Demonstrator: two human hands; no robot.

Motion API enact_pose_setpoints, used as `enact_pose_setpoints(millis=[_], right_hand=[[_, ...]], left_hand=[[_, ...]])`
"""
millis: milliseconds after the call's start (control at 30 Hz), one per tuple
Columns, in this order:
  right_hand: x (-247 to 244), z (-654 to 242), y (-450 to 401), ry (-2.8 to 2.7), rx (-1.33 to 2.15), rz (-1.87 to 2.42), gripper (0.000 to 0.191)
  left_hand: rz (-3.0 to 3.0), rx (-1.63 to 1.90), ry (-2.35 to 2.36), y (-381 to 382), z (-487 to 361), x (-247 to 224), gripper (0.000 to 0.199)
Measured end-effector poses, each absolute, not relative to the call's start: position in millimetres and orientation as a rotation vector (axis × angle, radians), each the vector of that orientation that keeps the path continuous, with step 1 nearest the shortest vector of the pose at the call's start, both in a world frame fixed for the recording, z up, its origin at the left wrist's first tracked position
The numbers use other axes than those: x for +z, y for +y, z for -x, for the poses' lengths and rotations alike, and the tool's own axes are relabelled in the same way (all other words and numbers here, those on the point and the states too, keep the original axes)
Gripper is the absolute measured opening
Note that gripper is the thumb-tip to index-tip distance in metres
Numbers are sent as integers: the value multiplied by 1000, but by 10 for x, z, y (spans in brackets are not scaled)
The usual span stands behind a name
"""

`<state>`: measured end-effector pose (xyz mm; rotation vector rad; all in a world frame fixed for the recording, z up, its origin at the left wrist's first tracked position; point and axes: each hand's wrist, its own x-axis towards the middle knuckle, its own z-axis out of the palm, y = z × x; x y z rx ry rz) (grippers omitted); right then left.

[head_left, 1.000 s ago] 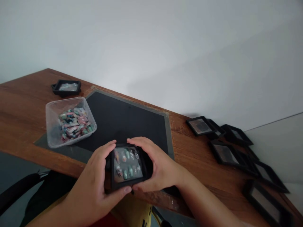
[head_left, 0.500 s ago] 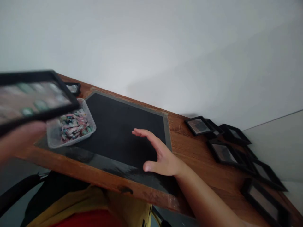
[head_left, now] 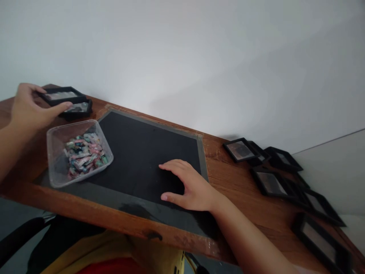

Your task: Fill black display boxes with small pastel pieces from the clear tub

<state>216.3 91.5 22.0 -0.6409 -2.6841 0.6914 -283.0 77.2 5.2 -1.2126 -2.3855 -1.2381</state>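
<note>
At the table's far left, my left hand (head_left: 31, 106) spans a black display frame (head_left: 61, 95), its fingers at the left edge and its thumb at the near side. Pale shapes show behind the frame's window. A second black frame (head_left: 78, 108) lies directly in front, touching or slightly under it. My right hand (head_left: 191, 184) rests over the black mat (head_left: 137, 140), thumb and fingers apart, with nothing in it. Between my hands, nearer the left one, stands a clear plastic tub (head_left: 57, 167) with many small pink, green and white wrapped pieces (head_left: 87, 154).
More black frames (head_left: 272, 184) lie in a loose, partly overlapping group on the right side of the wooden table (head_left: 222, 175). A white wall (head_left: 171, 57) rises directly behind the table. The table's front edge (head_left: 114, 220) runs close to my lap.
My left hand has carried the frame from the near left, above the tub, back and down to the far-left tabletop. My right hand has lowered slightly, still with nothing in it.
</note>
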Motion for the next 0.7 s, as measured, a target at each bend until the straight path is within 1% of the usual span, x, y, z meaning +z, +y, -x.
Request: enact_pose_setpoints(millis=[100,167,400,467,567,633,700], right_hand=[[216,-2172,925,-2695,683,639,70],[217,-2177,934,-2697,691,644,68],[236,-2188,967,-2685,724,640,65],[217,-2221,1030,-2616,758,656,58],[142,-2328,1225,-2344,791,811,34],[76,-2422,1396,-2074,707,967,24],[16,-2509,1556,-1808,620,1070,24]], left_hand=[[1125,-1246,-2508,850,2739,-76,91],[1173,-1261,-2539,872,2716,-156,93],[1250,-1512,-2550,987,2900,-325,112],[1280,-1516,-2559,997,2961,-337,114],[1314,-1581,-2552,982,3096,-383,115],[1318,-1628,-2546,985,3238,-461,116],[1364,-1622,-2482,1013,3415,-579,123]])
